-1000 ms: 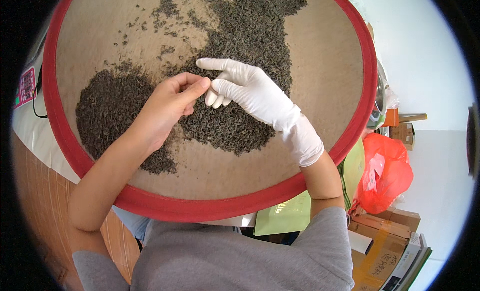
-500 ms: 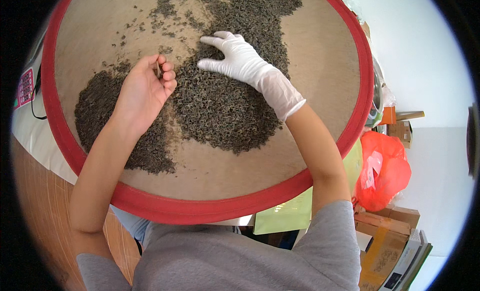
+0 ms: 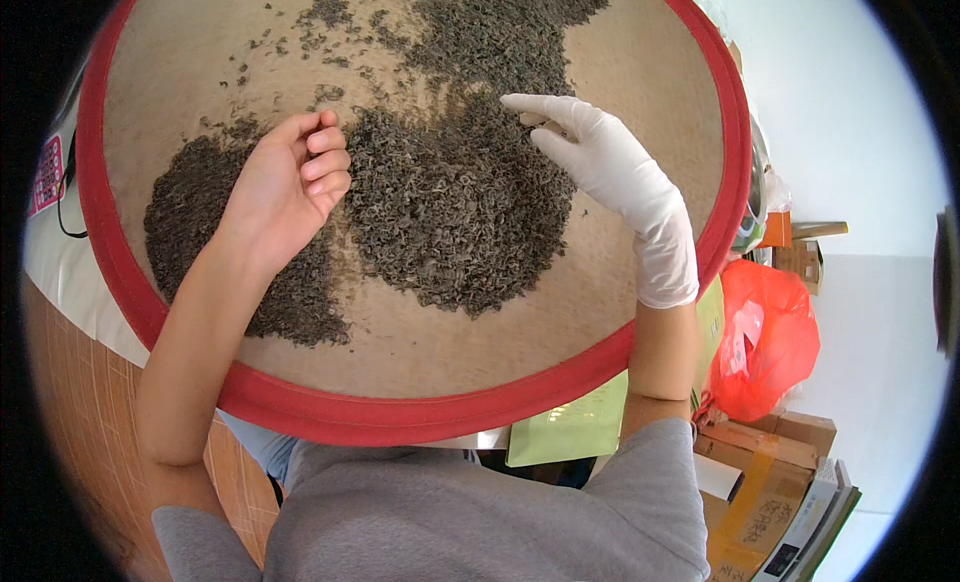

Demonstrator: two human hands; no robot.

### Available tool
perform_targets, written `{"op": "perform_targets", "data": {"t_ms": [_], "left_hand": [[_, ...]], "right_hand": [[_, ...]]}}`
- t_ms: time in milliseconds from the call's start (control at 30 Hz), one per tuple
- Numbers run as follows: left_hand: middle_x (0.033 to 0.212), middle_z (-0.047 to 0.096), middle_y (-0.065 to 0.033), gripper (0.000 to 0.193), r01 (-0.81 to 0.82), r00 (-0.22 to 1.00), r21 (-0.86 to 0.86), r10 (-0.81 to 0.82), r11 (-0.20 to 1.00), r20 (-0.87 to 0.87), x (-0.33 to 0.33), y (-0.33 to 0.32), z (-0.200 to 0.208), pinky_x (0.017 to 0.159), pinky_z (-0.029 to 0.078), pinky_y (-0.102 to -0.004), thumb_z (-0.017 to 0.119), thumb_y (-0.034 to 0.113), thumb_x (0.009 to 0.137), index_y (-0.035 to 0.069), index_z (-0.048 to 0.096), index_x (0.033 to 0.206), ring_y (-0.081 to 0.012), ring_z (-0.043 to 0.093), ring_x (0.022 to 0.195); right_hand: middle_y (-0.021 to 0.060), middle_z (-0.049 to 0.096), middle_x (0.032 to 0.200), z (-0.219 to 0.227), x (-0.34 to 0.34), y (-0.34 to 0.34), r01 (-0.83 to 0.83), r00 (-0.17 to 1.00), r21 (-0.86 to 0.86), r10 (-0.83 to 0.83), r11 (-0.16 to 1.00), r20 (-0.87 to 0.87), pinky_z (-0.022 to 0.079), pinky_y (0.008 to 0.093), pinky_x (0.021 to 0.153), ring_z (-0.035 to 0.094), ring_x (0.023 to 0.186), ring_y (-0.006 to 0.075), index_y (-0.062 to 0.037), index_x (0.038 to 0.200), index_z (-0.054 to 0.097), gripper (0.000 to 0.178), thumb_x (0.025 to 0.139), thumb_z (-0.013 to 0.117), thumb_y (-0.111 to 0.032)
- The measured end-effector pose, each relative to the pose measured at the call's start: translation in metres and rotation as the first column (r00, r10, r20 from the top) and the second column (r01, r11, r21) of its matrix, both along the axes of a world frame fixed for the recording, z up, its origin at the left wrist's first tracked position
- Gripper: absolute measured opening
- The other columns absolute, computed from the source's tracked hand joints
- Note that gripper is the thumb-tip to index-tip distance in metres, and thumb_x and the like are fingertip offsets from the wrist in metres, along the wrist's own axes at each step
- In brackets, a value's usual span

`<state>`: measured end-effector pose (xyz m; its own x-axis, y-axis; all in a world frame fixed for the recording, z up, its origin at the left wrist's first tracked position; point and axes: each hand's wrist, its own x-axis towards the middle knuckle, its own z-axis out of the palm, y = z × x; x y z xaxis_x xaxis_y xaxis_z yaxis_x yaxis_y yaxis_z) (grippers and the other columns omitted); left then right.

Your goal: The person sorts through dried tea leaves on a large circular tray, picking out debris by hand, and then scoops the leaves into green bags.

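Dark, curled dried tea leaves [image 3: 450, 222] lie in heaps on a large round tan tray [image 3: 650, 102] with a red cloth rim. My bare left hand [image 3: 285, 182] hovers over the smaller left heap [image 3: 195, 212], its fingers curled inward; what they hold, if anything, is hidden. A white glove covers my right hand [image 3: 590, 147], at the right edge of the middle heap. Its fingers reach leftward and the thumb stands apart, with nothing seen between them. A further heap [image 3: 500, 42] spreads toward the far side, and loose leaves are scattered at the far left.
Right of the tray hangs a red plastic bag [image 3: 765, 327] above cardboard boxes [image 3: 760, 482]. A green packet [image 3: 570, 427] sticks out under the near rim. At the far left lies a pink calculator-like device [image 3: 47, 177] with a black cord. A white wall rises at the right.
My right hand has moved right, from the upper middle of the leaves to the heap's right edge. A thinner strip shows across the leaves there. My left hand has barely moved, its fingers curled more.
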<state>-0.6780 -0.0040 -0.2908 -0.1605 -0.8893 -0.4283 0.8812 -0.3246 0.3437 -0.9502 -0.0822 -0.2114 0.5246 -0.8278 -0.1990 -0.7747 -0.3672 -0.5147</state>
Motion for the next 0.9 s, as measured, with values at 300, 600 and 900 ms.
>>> {"op": "perform_targets", "data": {"t_ms": [300,600,900], "left_hand": [[0.071,0.041,0.0047,0.012,-0.008,0.997,0.032,0.006,0.999,0.073,-0.009,0.0,0.007,0.048,0.032,-0.0195,0.043,0.013,0.103,0.006,0.051,0.098,-0.005,0.035,0.055],[0.073,0.043,0.0034,0.012,0.002,0.996,0.023,-0.005,1.0,0.094,-0.004,0.001,-0.002,0.053,0.036,-0.0214,0.044,0.013,0.103,0.005,0.052,0.099,-0.0068,0.038,0.059],[0.075,0.042,0.0026,0.012,0.022,0.998,-0.041,-0.02,0.999,0.06,-0.004,-0.001,0.005,0.055,0.036,-0.0214,0.045,0.012,0.103,0.003,0.053,0.102,-0.0075,0.039,0.061]], "right_hand": [[0.0187,0.06,0.129,-0.055,-0.004,-0.001,-0.333,0.931,-0.255,0.36,0.908,0.063,0.043,0.039,0.105,0.055,0.121,0.0358,-0.0111,0.121,0.065,0.035,0.087,0.056,-0.007],[0.0143,0.07,0.107,-0.011,-0.019,-0.002,0.007,0.998,-0.092,-0.001,0.996,0.067,0.05,0.0341,0.093,0.065,0.104,0.0264,-0.0066,0.111,0.07,0.032,0.089,0.048,-0.002],[0.023,0.057,0.13,-0.082,-0.055,-0.047,0.193,0.979,-0.193,-0.201,0.962,-0.023,0.041,0.0398,0.105,0.053,0.124,0.0363,-0.0055,0.133,0.056,0.059,0.091,0.062,-0.046]]}}
